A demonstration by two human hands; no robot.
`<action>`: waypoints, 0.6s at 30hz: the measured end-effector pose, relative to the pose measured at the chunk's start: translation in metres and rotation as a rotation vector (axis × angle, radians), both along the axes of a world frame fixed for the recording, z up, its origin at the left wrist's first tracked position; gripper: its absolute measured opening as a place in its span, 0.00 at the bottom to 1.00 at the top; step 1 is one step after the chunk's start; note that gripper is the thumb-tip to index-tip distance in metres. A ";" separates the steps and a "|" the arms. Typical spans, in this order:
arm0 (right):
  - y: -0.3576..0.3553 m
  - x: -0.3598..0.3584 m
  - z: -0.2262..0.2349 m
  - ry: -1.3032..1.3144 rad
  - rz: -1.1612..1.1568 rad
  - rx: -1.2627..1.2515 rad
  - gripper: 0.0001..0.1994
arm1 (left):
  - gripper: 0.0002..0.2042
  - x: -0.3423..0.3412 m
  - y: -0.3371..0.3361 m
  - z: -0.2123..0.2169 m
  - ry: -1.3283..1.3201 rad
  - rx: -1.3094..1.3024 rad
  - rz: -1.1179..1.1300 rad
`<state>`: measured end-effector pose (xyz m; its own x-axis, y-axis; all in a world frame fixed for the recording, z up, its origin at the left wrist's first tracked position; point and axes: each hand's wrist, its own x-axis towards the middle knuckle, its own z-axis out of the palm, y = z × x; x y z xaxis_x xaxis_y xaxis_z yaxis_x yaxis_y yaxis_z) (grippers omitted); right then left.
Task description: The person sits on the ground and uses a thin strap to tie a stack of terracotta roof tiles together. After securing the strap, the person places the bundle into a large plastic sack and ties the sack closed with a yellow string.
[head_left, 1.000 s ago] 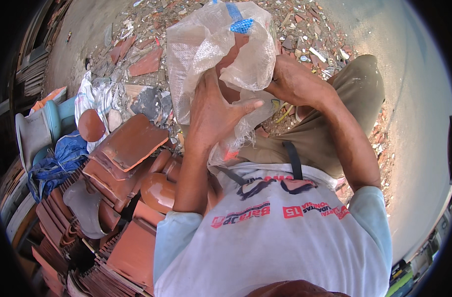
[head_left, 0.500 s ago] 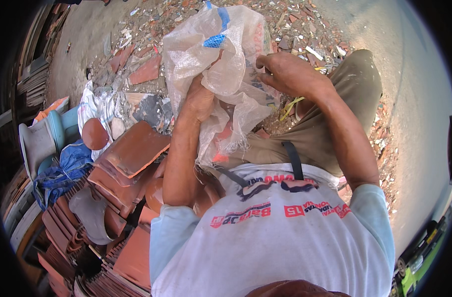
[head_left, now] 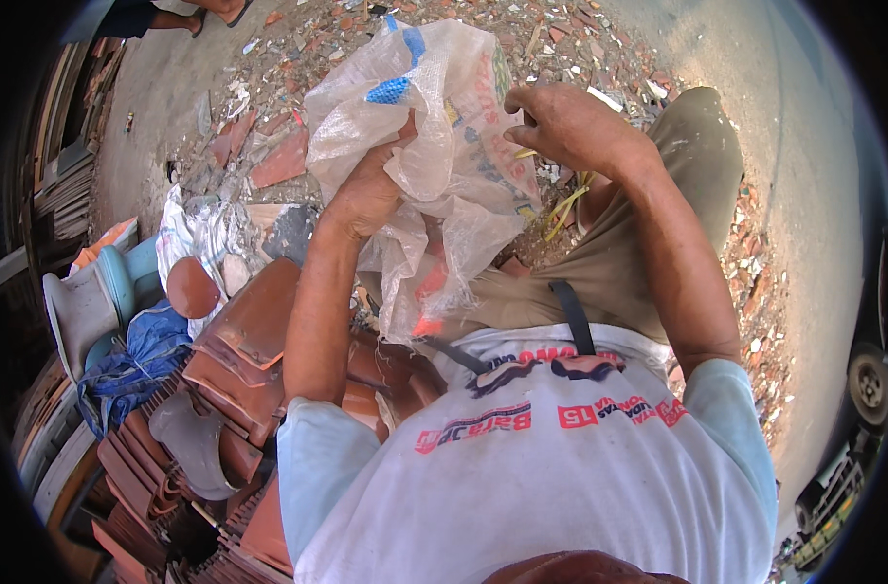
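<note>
A crumpled, translucent white woven plastic sack (head_left: 453, 146) with blue patches and faded print hangs before me, its frayed lower edge near my lap. My left hand (head_left: 371, 190) is closed on the sack's left side, with part of the fingers hidden by its folds. Beside the sack's right edge, my right hand (head_left: 570, 127) has its thumb and index finger bent and apart, and I see nothing between them. Yellow strips (head_left: 565, 209) lie below that hand, near my leg.
Stacked reddish-brown roof tiles (head_left: 235, 375) fill the lower left, beside a blue tarp (head_left: 137, 360) and a grey-and-blue pedestal-shaped piece (head_left: 84, 302). Broken tile rubble (head_left: 288, 161) covers the ground ahead. Another person's feet (head_left: 205, 19) show at the top left. A vehicle wheel (head_left: 869, 384) appears at the right.
My left hand and the sack have shifted a little left. My right hand stays nearly in place. Another person's legs have come into view at the top left, and a vehicle wheel at the right.
</note>
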<state>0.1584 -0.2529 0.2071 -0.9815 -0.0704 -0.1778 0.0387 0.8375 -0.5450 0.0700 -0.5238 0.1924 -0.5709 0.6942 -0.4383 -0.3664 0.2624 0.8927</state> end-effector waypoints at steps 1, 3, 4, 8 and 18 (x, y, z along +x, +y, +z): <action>0.003 0.002 0.003 0.019 0.001 0.007 0.19 | 0.17 0.002 -0.001 -0.003 -0.057 0.023 0.044; 0.005 0.004 0.004 0.016 -0.014 0.018 0.19 | 0.17 0.008 0.000 -0.006 -0.170 0.070 0.126; 0.005 0.006 0.003 0.016 -0.021 0.025 0.19 | 0.17 0.009 0.000 -0.006 -0.198 0.080 0.110; -0.002 0.015 -0.001 0.035 0.011 0.032 0.18 | 0.17 0.016 -0.004 -0.010 -0.387 0.152 -0.030; -0.001 0.007 0.015 -0.022 0.030 0.040 0.15 | 0.21 0.010 -0.003 -0.043 -0.509 0.085 -0.132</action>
<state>0.1652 -0.2538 0.2218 -0.9749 -0.0919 -0.2029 0.0252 0.8596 -0.5104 0.0795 -0.5267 0.1496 -0.2065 0.7908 -0.5762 -0.7274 0.2698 0.6310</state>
